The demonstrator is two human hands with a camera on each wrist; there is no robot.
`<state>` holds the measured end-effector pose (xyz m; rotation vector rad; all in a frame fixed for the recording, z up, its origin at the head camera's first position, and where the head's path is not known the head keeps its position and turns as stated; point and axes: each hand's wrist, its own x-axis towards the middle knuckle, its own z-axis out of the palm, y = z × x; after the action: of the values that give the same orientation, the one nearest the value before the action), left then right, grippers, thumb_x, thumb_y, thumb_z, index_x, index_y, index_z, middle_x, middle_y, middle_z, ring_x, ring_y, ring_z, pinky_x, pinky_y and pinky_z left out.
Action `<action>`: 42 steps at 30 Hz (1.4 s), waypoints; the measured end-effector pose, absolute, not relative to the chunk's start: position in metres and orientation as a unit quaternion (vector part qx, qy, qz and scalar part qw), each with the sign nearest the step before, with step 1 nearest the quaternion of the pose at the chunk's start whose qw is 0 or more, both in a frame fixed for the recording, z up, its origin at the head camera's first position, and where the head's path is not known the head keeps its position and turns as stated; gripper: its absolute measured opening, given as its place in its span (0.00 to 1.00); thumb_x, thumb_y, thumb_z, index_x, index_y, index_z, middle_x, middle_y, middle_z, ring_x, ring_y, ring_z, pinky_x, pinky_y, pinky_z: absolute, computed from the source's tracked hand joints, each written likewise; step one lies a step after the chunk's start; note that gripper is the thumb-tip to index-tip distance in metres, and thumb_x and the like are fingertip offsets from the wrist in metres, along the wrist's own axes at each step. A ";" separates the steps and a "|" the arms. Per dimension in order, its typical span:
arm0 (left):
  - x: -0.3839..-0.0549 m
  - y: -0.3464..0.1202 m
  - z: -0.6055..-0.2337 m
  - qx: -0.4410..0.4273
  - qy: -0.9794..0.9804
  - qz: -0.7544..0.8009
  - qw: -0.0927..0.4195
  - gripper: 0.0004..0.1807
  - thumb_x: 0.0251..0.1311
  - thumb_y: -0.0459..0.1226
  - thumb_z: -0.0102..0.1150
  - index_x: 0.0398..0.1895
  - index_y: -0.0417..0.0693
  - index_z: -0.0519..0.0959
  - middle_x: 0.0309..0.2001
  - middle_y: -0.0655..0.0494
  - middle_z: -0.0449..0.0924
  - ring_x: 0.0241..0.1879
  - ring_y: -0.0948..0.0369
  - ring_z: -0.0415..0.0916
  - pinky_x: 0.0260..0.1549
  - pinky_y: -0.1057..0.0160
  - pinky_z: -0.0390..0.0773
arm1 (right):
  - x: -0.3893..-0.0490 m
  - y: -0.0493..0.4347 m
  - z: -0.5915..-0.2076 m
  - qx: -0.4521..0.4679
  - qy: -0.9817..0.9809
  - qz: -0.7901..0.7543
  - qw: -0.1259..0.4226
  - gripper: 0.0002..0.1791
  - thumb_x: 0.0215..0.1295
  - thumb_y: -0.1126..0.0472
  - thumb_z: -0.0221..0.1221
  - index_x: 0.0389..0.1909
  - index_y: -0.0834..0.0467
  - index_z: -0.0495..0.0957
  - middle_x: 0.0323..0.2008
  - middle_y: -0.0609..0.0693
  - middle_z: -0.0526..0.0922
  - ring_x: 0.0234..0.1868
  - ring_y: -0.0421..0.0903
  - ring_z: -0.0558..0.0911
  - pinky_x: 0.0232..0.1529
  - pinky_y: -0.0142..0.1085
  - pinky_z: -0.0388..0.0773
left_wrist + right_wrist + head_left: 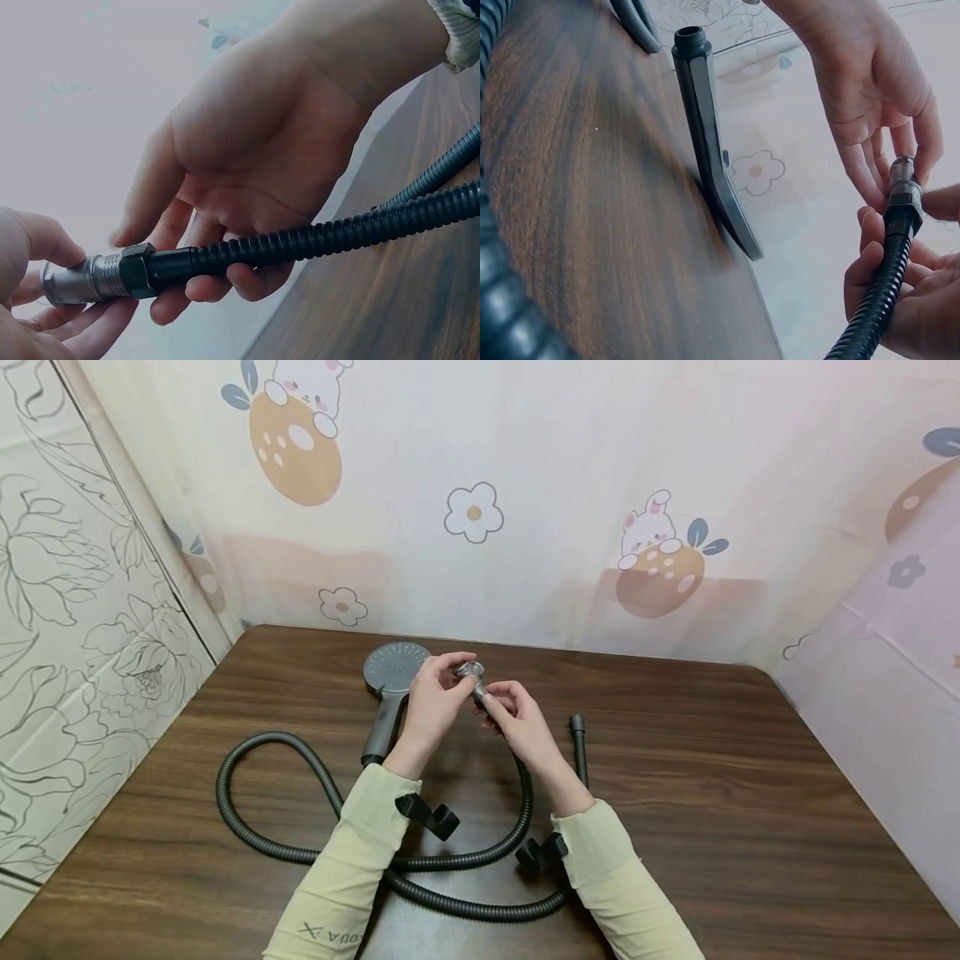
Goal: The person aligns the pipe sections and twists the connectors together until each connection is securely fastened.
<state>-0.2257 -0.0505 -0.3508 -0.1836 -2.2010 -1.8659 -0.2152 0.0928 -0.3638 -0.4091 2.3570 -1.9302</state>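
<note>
A silver metal fitting [470, 669] with a threaded end is pinched between the fingers and thumb of my left hand [430, 706]. The fitting meets the black hex nut [138, 271] on one end of a black ribbed hose [337, 229]. Just below that nut my right hand [525, 727] grips the hose end, its fingers curled under the hose and its thumb near the nut. How far the threads are engaged I cannot tell; some thread shows in the left wrist view. A dark grey shower head [393, 670] lies beyond my left hand, its threaded handle end bare in the right wrist view.
The hose loops across the brown wooden table [712, 793], passing under both forearms. Its other end [576, 725] lies right of my right hand. Patterned curtains [555, 527] hang behind the table's far edge. Black wrist mounts [427, 816] sit at both cuffs.
</note>
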 end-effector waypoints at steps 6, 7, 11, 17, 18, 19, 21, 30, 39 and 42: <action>-0.226 -0.050 -0.351 -0.063 -0.756 -0.640 0.125 0.15 0.55 0.33 0.57 0.47 0.48 0.78 0.43 0.50 0.70 0.41 0.54 0.75 0.31 0.66 0.74 | -0.216 0.092 -0.365 -0.132 0.772 -0.620 0.032 0.18 0.62 0.63 0.56 0.50 0.64 0.64 0.41 0.63 0.80 0.32 0.47 0.78 0.39 0.44 0.75; -0.226 -0.050 -0.351 -0.064 -0.756 -0.640 0.125 0.15 0.55 0.33 0.57 0.47 0.48 0.78 0.43 0.50 0.70 0.41 0.53 0.75 0.30 0.66 0.73 | -0.216 0.092 -0.366 -0.132 0.773 -0.620 0.030 0.18 0.62 0.63 0.56 0.50 0.64 0.64 0.41 0.63 0.80 0.32 0.48 0.78 0.38 0.42 0.75; -0.226 -0.050 -0.351 -0.066 -0.754 -0.642 0.122 0.15 0.55 0.33 0.57 0.48 0.48 0.78 0.43 0.49 0.70 0.41 0.51 0.74 0.29 0.66 0.73 | -0.216 0.094 -0.366 -0.136 0.769 -0.624 0.030 0.15 0.64 0.63 0.54 0.48 0.64 0.65 0.41 0.64 0.81 0.34 0.55 0.78 0.36 0.41 0.74; -0.226 -0.051 -0.350 -0.063 -0.756 -0.641 0.118 0.15 0.56 0.34 0.57 0.48 0.49 0.78 0.44 0.50 0.70 0.41 0.54 0.75 0.32 0.65 0.74 | -0.217 0.093 -0.365 -0.131 0.766 -0.628 0.030 0.14 0.65 0.63 0.52 0.48 0.66 0.68 0.40 0.63 0.79 0.33 0.52 0.78 0.34 0.37 0.74; -0.226 -0.051 -0.350 -0.062 -0.757 -0.639 0.120 0.15 0.55 0.34 0.57 0.48 0.49 0.78 0.44 0.50 0.70 0.41 0.54 0.75 0.33 0.64 0.74 | -0.217 0.093 -0.365 -0.128 0.767 -0.628 0.028 0.14 0.65 0.63 0.52 0.48 0.66 0.69 0.40 0.63 0.79 0.32 0.49 0.78 0.34 0.36 0.74; -0.226 -0.050 -0.350 -0.061 -0.758 -0.638 0.122 0.15 0.55 0.34 0.57 0.47 0.49 0.78 0.43 0.51 0.70 0.41 0.55 0.75 0.34 0.64 0.74 | -0.217 0.093 -0.365 -0.127 0.768 -0.627 0.026 0.14 0.65 0.63 0.52 0.48 0.67 0.70 0.40 0.63 0.78 0.31 0.47 0.78 0.34 0.35 0.73; -0.225 -0.050 -0.349 -0.060 -0.758 -0.637 0.126 0.15 0.55 0.33 0.57 0.47 0.49 0.78 0.43 0.51 0.70 0.41 0.55 0.75 0.35 0.62 0.75 | -0.217 0.093 -0.365 -0.125 0.771 -0.625 0.023 0.14 0.65 0.63 0.52 0.48 0.67 0.71 0.38 0.62 0.77 0.29 0.40 0.77 0.33 0.35 0.73; -0.225 -0.051 -0.350 -0.060 -0.757 -0.638 0.126 0.15 0.54 0.33 0.58 0.47 0.49 0.78 0.43 0.51 0.70 0.41 0.52 0.75 0.35 0.62 0.74 | -0.216 0.094 -0.365 -0.128 0.760 -0.637 0.026 0.16 0.68 0.63 0.48 0.53 0.66 0.67 0.41 0.65 0.77 0.29 0.41 0.77 0.33 0.34 0.74; -0.224 -0.050 -0.350 -0.060 -0.756 -0.640 0.124 0.15 0.54 0.33 0.57 0.46 0.49 0.78 0.42 0.51 0.70 0.41 0.52 0.74 0.35 0.62 0.73 | -0.216 0.094 -0.365 -0.138 0.761 -0.634 0.025 0.15 0.70 0.62 0.43 0.52 0.66 0.66 0.40 0.67 0.79 0.32 0.54 0.78 0.35 0.42 0.74; -0.224 -0.050 -0.349 -0.059 -0.757 -0.638 0.124 0.15 0.54 0.33 0.57 0.46 0.49 0.78 0.42 0.51 0.70 0.41 0.53 0.75 0.35 0.62 0.73 | -0.216 0.094 -0.365 -0.136 0.766 -0.628 0.033 0.15 0.68 0.62 0.48 0.52 0.65 0.66 0.41 0.65 0.79 0.36 0.57 0.77 0.37 0.42 0.75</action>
<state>-0.2241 -0.0498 -0.3494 -0.1726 -2.2073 -1.8607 -0.2156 0.0936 -0.3647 -0.4182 2.3557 -1.9323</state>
